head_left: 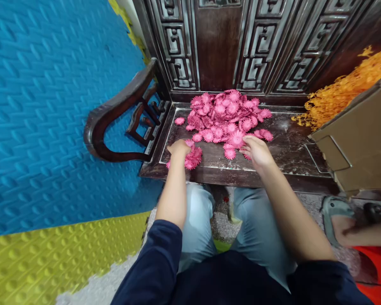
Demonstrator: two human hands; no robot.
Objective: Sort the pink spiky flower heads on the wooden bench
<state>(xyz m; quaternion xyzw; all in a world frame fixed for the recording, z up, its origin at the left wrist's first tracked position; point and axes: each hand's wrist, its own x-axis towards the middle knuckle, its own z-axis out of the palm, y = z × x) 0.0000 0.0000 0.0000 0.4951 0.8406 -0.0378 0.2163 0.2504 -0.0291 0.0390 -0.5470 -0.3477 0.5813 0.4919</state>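
Note:
A heap of pink plastic flower heads point(228, 112) lies on the seat of a dark carved wooden bench point(288, 148). My left hand point(178, 149) is closed over a small stack of pink flowers point(193, 157) near the seat's front left corner. My right hand point(256, 150) rests at the front edge of the heap, fingers curled onto a pink flower point(236, 139); what lies under the fingertips is partly hidden.
A cardboard box point(358, 144) stands on the bench's right end, with orange plastic sprigs point(346, 91) behind it. The curved armrest point(114, 114) is at the left. Blue and yellow foam mats point(51, 106) cover the floor. Another person's foot in a sandal point(339, 218) shows at lower right.

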